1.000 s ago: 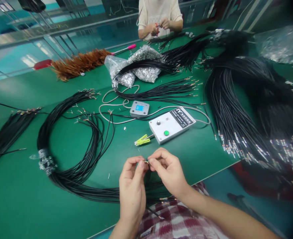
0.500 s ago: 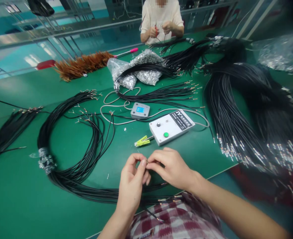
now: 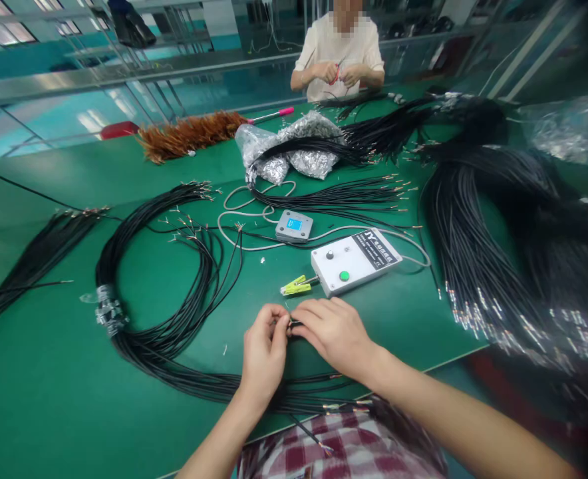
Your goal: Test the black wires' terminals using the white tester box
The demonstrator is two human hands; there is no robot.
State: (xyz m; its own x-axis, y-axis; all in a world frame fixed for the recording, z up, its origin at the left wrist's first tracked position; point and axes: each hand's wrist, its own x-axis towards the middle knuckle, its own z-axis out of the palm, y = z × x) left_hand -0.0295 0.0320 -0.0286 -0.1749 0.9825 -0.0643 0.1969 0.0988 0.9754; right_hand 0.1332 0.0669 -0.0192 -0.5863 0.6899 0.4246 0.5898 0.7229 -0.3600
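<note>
Far left on green desk (image 3: 49, 399): loose black wires (image 3: 34, 246), then coiled wire bundle (image 3: 174, 319). Low centre, near desk's front edge: left hand (image 3: 264, 349), fingers closed, pinching thin wire end (image 3: 290, 324); right hand (image 3: 331, 332) meeting it, fingertips closed on same wire end. Just beyond: yellow-green clip (image 3: 296, 286), white control box (image 3: 356, 261). Right: big heap of metal-tipped black wires (image 3: 498, 233).
</note>
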